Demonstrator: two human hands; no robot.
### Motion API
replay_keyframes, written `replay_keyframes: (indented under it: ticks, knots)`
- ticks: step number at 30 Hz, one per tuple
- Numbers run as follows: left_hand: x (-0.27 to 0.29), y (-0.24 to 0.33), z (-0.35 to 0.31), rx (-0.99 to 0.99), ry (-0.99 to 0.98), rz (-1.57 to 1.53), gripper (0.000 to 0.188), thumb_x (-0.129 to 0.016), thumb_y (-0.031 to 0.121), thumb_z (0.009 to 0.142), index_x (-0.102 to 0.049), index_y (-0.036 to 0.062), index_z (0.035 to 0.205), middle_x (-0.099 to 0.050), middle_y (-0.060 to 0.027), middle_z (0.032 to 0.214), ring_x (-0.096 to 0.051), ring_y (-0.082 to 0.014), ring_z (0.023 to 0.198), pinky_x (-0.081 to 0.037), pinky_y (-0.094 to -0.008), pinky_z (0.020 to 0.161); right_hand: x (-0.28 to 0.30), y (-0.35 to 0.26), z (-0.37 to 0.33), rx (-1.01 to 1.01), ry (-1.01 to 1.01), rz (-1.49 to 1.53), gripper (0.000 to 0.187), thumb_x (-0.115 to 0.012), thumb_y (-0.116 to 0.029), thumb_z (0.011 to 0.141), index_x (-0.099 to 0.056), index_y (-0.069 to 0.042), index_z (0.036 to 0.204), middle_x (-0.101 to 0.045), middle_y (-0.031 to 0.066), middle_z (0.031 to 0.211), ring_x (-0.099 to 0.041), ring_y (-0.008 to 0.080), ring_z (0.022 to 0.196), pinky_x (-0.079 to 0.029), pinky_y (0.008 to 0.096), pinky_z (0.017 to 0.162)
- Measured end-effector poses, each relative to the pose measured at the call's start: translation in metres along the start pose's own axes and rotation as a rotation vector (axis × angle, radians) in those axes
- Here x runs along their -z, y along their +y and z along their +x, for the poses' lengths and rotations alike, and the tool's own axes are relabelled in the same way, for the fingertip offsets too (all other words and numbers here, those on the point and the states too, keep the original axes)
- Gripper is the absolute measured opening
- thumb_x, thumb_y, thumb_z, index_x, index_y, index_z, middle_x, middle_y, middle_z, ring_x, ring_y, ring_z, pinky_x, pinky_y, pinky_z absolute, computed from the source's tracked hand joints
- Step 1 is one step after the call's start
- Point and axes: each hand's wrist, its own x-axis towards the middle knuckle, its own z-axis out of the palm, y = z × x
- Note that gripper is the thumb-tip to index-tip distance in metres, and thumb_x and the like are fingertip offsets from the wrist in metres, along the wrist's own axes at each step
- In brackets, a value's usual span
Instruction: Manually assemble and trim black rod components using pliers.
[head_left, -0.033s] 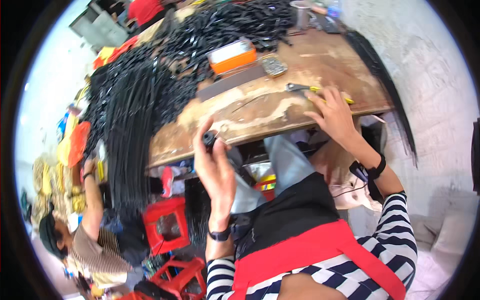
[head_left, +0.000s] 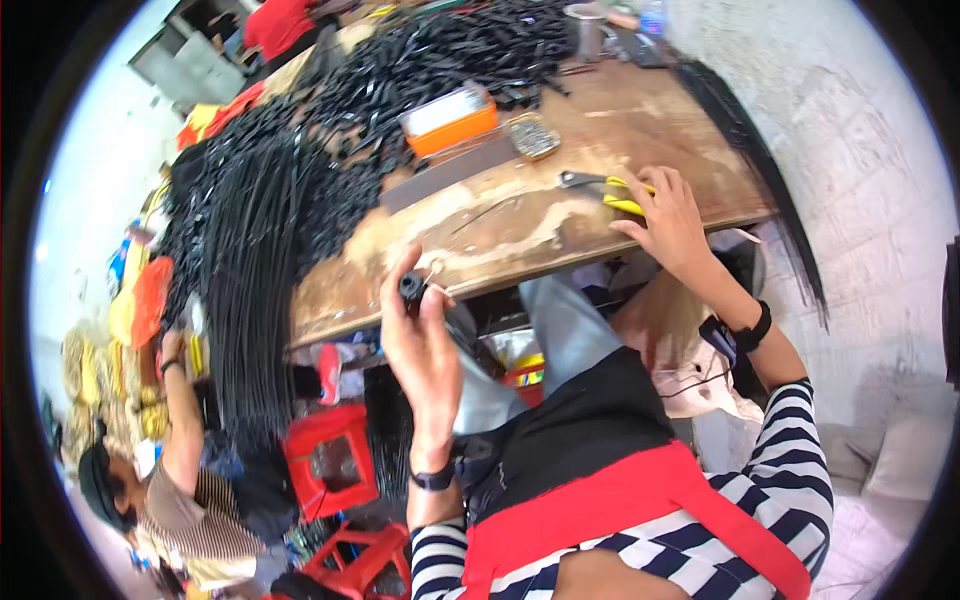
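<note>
My left hand [head_left: 420,350] is raised in front of the workbench's near edge. Its thumb and fingers close round a small black cylindrical piece [head_left: 411,287], whose round end faces up; the rest of it is hidden in the hand. A thin pale sliver beside the thumb is too small to name. Over the bench, my right hand [head_left: 668,222] has its fingers spread and thumb apart. Its fingertips are at the yellow handles of a pair of pliers [head_left: 622,196]; whether they touch cannot be made out. The pliers' grey jaws point left.
On the wooden workbench [head_left: 560,225] are an orange box [head_left: 452,122], a tin of small metal pieces [head_left: 533,136] and a dark flat strip [head_left: 450,180]. Black strips [head_left: 250,270] heap across the left and back. Another person [head_left: 180,490] works at left, near red stools [head_left: 330,460].
The pliers' yellow handles now show spread apart beside my right fingertips, where the hand covered them before. My left hand still holds the black piece; the whole view has shifted slightly.
</note>
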Motion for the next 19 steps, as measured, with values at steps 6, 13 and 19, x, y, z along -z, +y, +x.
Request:
replay_keyframes:
  ticks: [6,13,19]
  knots:
    - [0.003,0.011,0.013,0.000,-0.448,-0.246,0.013,-0.051,0.009,0.095,-0.055,-0.0020,0.099,-0.059,-0.0113,0.100,-0.056,-0.0152,0.087,-0.046,-0.0253,0.076,-0.020,0.048,0.006,-0.014,-0.123,0.376,0.048,-0.069,-0.034,0.082,-0.054,0.001,0.110,-0.052,0.0156,0.098,-0.053,0.0292,0.091,-0.044,0.0367,0.078]
    - [0.001,0.010,-0.026,-0.054,-0.253,0.074,0.010,-0.050,0.011,0.096,-0.047,0.0014,0.098,-0.054,-0.0093,0.075,-0.051,-0.0192,0.068,-0.043,-0.0317,0.064,0.045,-0.058,0.011,-0.502,-0.605,1.522,0.044,-0.071,-0.019,0.083,-0.052,0.000,0.118,-0.057,0.0021,0.085,-0.052,0.0088,0.075,-0.045,0.0252,0.071]
    - [0.009,0.000,-0.036,0.027,-0.423,0.049,0.020,-0.049,0.021,0.099,-0.047,0.0034,0.109,-0.051,-0.0053,0.079,-0.044,-0.0143,0.072,-0.041,-0.0274,0.068,0.076,-0.133,0.029,0.006,-0.413,1.342,0.052,-0.078,-0.017,0.077,-0.052,-0.003,0.119,-0.062,0.0035,0.096,-0.057,0.0125,0.081,-0.047,0.0274,0.081]
